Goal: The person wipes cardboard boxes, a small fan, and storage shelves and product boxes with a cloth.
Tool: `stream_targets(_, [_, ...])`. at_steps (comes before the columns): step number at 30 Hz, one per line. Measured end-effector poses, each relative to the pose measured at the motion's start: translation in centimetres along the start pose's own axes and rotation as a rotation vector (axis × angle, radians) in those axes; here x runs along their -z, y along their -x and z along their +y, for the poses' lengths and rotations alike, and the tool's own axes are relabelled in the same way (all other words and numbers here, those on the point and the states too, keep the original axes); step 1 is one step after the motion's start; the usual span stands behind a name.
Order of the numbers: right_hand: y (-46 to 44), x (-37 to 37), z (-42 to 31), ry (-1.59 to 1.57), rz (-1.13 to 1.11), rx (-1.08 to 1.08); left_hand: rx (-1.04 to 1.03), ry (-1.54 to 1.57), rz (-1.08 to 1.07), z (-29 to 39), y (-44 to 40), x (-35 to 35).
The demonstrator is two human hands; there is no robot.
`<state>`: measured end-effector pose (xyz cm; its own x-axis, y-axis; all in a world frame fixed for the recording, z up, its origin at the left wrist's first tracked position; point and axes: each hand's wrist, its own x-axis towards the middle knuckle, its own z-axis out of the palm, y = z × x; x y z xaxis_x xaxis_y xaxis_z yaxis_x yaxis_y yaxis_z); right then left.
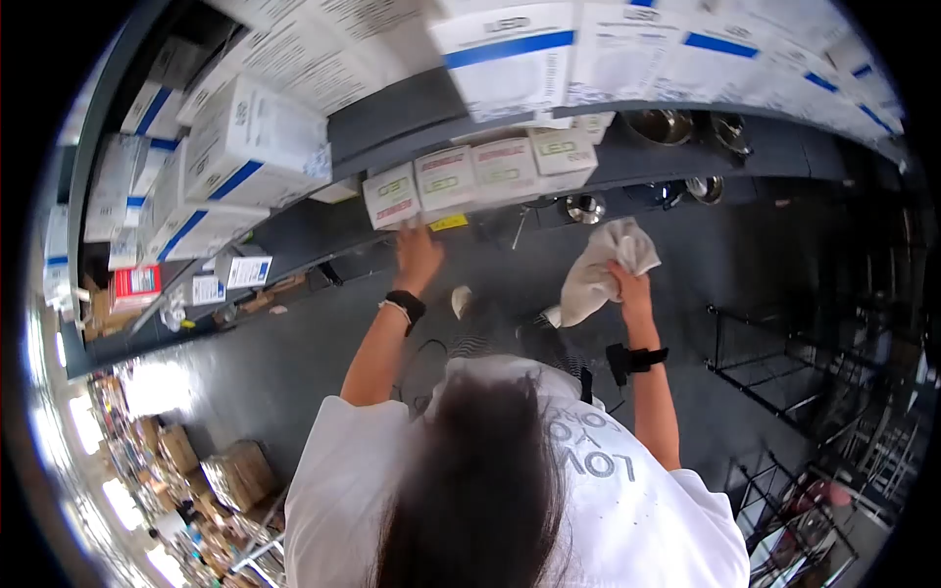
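Observation:
My left hand (420, 263) reaches up to the shelf edge, its fingertips at the lower front of a small white LED bulb box (392, 198). That box stands at the left end of a short row and is turned slightly from its neighbours. The fingers look stretched out rather than wrapped round it. A crumpled pale cloth (600, 276) hangs from my right hand (632, 284), whose fingers are closed on its right side. The cloth is out over the floor, apart from the shelf. Beside the first box stand more small LED boxes (505, 169), and a yellow label (449, 222) sits below them.
Large white LED boxes (515, 59) fill the upper shelf, with others (257, 142) stacked at left. Shiny metal bowls (659, 125) sit on the shelf at right. Black metal racks (765, 358) stand at right on the dark floor (294, 363). Cardboard boxes (238, 477) lie at lower left.

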<state>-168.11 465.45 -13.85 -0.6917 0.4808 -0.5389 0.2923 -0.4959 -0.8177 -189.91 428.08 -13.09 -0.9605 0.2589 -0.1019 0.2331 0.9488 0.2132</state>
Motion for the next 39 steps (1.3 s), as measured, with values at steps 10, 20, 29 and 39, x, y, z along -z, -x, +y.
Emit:
stream_targets(10, [-3.1,-20.4,-1.9,0.625,0.081,0.587,0.584,1.149,-0.026,-14.3,-5.8,-3.0])
stream_targets(20, [-1.3,-47.6,6.2,1.488,-0.339,1.179,0.551,1.336,-0.312,-15.2,-6.9,-6.8])
stream_targets(29, [-0.2,-44.0,4.3,1.683,-0.719,0.922,0.196,1.01,-0.204,-16.0,-8.3,-12.8])
stream_targets(39, [-5.6,-45.1,3.9,1.864,-0.252,1.106,0.515,2.114,-0.371,-13.8,-5.0,-3.7])
